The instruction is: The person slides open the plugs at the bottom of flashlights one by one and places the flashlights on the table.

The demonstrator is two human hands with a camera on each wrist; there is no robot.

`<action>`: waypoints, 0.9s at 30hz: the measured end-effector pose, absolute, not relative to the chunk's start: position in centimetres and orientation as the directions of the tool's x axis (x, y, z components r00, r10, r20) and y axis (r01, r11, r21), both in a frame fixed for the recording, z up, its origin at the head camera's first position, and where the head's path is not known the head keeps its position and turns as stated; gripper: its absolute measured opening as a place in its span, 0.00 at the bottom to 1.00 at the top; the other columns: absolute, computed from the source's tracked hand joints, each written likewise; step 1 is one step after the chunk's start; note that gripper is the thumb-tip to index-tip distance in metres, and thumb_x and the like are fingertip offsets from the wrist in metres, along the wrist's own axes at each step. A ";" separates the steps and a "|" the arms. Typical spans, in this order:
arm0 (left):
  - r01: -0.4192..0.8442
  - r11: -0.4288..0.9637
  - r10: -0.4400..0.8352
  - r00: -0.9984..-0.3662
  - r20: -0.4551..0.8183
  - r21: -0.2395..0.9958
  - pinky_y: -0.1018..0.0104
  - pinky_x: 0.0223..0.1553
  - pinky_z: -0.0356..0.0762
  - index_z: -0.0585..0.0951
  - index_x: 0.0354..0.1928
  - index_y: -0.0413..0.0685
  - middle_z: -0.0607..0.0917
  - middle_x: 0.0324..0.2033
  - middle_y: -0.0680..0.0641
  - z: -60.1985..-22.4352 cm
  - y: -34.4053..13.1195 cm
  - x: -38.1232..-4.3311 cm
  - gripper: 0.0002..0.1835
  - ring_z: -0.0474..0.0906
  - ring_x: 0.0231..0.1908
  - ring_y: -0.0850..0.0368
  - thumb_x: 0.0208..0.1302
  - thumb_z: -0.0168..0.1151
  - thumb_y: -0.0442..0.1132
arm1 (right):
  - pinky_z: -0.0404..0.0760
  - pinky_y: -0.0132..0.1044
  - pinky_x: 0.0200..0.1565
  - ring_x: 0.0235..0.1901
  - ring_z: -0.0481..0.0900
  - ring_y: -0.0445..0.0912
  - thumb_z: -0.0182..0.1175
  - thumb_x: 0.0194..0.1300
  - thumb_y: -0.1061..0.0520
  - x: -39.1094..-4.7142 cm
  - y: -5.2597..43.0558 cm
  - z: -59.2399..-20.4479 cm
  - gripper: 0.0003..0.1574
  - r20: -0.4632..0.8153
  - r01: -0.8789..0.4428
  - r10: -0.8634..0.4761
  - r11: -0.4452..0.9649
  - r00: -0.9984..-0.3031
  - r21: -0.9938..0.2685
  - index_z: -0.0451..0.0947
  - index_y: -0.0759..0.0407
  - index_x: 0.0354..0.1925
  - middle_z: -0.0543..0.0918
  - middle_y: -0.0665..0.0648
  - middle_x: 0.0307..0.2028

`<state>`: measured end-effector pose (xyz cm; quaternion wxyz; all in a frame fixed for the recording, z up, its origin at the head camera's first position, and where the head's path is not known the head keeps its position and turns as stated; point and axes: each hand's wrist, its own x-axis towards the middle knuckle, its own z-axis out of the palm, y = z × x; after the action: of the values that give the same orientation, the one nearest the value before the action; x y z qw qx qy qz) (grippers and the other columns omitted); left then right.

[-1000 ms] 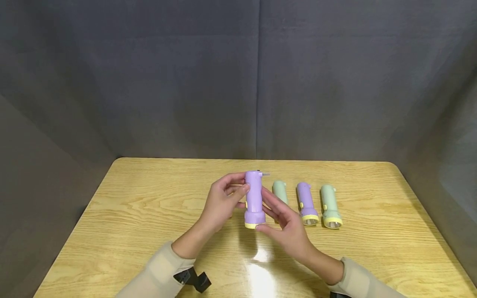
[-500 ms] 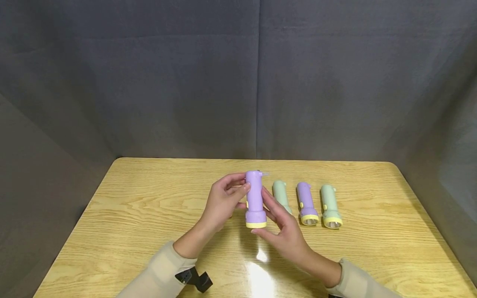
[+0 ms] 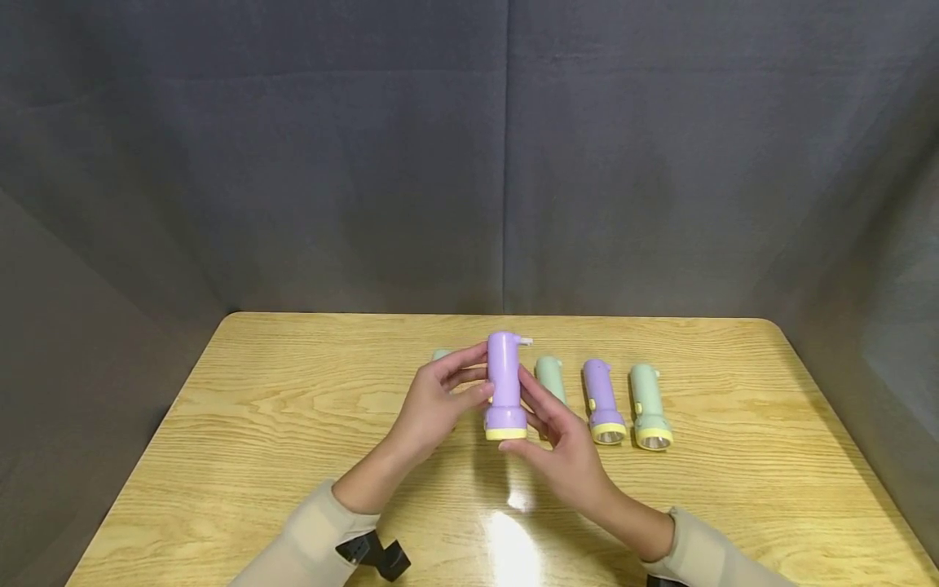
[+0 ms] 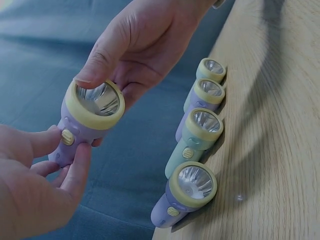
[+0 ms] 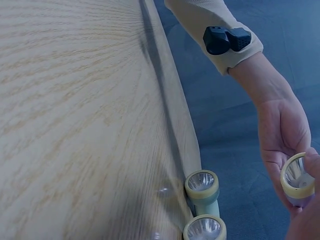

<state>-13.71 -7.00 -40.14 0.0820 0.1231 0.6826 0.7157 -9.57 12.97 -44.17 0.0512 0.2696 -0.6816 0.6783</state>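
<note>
A purple flashlight with a yellow rim is held over the table between both hands, its head end down in the head view. From its tail a pale plug-like piece sticks out to the right. My left hand grips the body from the left, fingers behind and thumb in front. In the left wrist view, the thumb and a finger lie beside the yellow switch. My right hand holds the other side, its thumb on the lens rim and its fingers partly hidden behind the body.
Right of the hands, a green flashlight, a purple one and another green one lie in a row on the wooden table. Behind my left fingers a pale green end peeks out. Dark grey cloth surrounds the table.
The held flashlight has risen slightly and shifted a little right. My left thumb has slid down its body. My right thumb, briefly below the rim, touches it again. A green end now shows behind my left fingers.
</note>
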 end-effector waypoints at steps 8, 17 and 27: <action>0.062 -0.026 0.308 -0.949 0.068 0.998 0.59 0.58 0.81 0.72 0.71 0.39 0.75 0.68 0.41 -40.4 -7.5 -13.7 0.30 0.76 0.63 0.43 0.67 0.66 0.27 | 0.70 0.36 0.67 0.72 0.64 0.42 0.68 0.59 0.75 -9.7 12.7 -43.9 0.51 0.414 -0.399 -0.305 -0.112 -0.858 -0.910 0.56 0.70 0.76 0.57 0.68 0.75; 0.007 -0.023 0.301 -0.953 0.013 1.000 0.61 0.55 0.82 0.72 0.71 0.39 0.74 0.68 0.41 -40.2 -8.6 -13.8 0.30 0.75 0.63 0.43 0.67 0.65 0.26 | 0.71 0.36 0.66 0.72 0.63 0.53 0.70 0.58 0.73 -9.8 11.4 -43.4 0.53 0.327 -0.312 -0.293 -0.098 -0.899 -0.945 0.57 0.69 0.76 0.60 0.65 0.75; -0.034 -0.009 0.288 -0.957 -0.030 0.999 0.61 0.54 0.83 0.70 0.72 0.38 0.73 0.69 0.39 -40.2 -10.7 -14.3 0.30 0.74 0.64 0.42 0.68 0.63 0.25 | 0.69 0.35 0.67 0.73 0.61 0.54 0.70 0.59 0.72 -10.4 9.1 -43.4 0.53 0.287 -0.268 -0.305 -0.101 -0.908 -0.958 0.55 0.70 0.76 0.59 0.63 0.76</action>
<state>-14.33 -10.73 -40.20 0.1142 0.0916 0.6945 0.7045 -10.40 9.09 -43.42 -0.0130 0.2139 -0.6701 0.7106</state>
